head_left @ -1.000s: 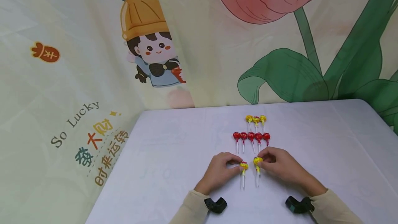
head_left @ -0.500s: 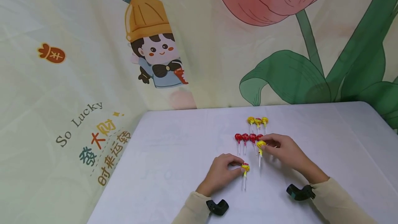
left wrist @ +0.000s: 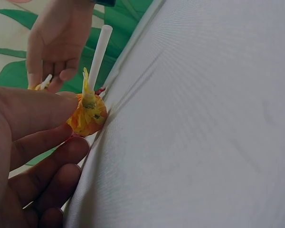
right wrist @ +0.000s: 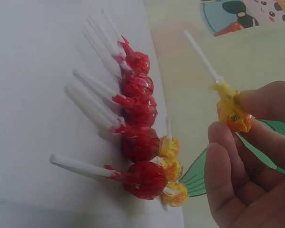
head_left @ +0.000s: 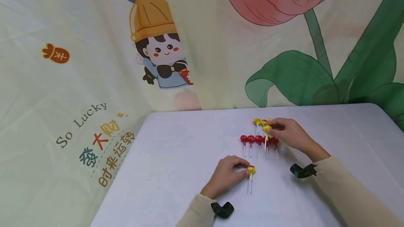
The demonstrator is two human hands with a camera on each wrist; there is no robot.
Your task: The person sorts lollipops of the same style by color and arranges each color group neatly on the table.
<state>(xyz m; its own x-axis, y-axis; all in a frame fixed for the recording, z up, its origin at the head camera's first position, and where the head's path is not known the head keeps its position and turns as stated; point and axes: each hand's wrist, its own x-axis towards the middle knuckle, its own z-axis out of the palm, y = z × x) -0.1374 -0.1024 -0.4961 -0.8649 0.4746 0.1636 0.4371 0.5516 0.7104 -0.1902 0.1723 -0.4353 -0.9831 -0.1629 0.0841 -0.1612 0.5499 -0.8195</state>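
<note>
My left hand [head_left: 225, 176] pinches a yellow-wrapped lollipop [head_left: 251, 170] by its candy end, low over the near part of the table, its white stick toward me. Thumb and fingers also grip that yellow ball [left wrist: 88, 116] in the left wrist view. Farther out, my right hand [head_left: 291, 134] holds another yellow lollipop [right wrist: 233, 111] by the wrapper, raised above the table. Below it lies a row of several red lollipops [head_left: 251, 138]. Behind them is a row of yellow lollipops [head_left: 257, 122], partly hidden by the right hand's fingers.
A white-covered table [head_left: 176, 143] carries everything. At its back hangs a printed cloth [head_left: 217, 62] with a cartoon figure and a large flower. Black wrist cameras [head_left: 222, 210] sit on both forearms.
My right hand has lifted its yellow lollipop from beside the left hand and carried it away from me, over the red row to the yellow row. The left hand stays in place.
</note>
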